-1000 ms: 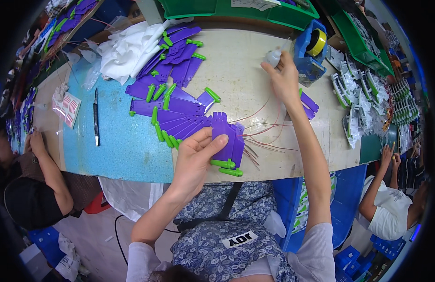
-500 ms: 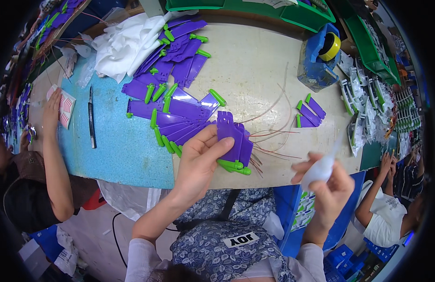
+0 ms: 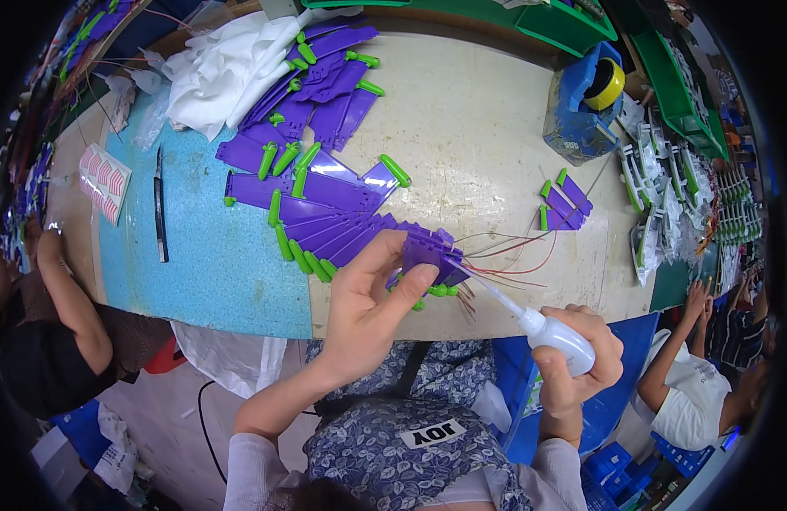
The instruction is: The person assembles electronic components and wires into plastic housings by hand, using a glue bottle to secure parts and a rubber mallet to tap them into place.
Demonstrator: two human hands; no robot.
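My left hand (image 3: 368, 294) is closed on a small stack of purple plastic panels (image 3: 425, 252) with green ends, pinched between thumb and fingers. Thin reddish wires trail from the stack toward the right. In my right hand (image 3: 585, 349) is a white squeeze bottle (image 3: 562, 342) with a long thin nozzle. The nozzle points up and left, its tip at or very near the right edge of the held panels; whether it touches I cannot tell. Just beyond my left hand, a fan of purple panels (image 3: 325, 230) with green tips lies overlapping on the table.
A blue mat (image 3: 206, 230) covers the table's left part, bearing a black-handled blade tool (image 3: 161, 209). White cloth (image 3: 231, 77) lies at the back left. Toward the right are two or three loose purple panels (image 3: 568, 209) and a blue tape dispenser (image 3: 580, 111). Co-workers sit on both sides.
My right hand has swung the squeeze bottle round, so its nozzle now meets the panels' edge. My left hand has tilted the stack. At left, a co-worker's hand has withdrawn from the red-and-white striped packet.
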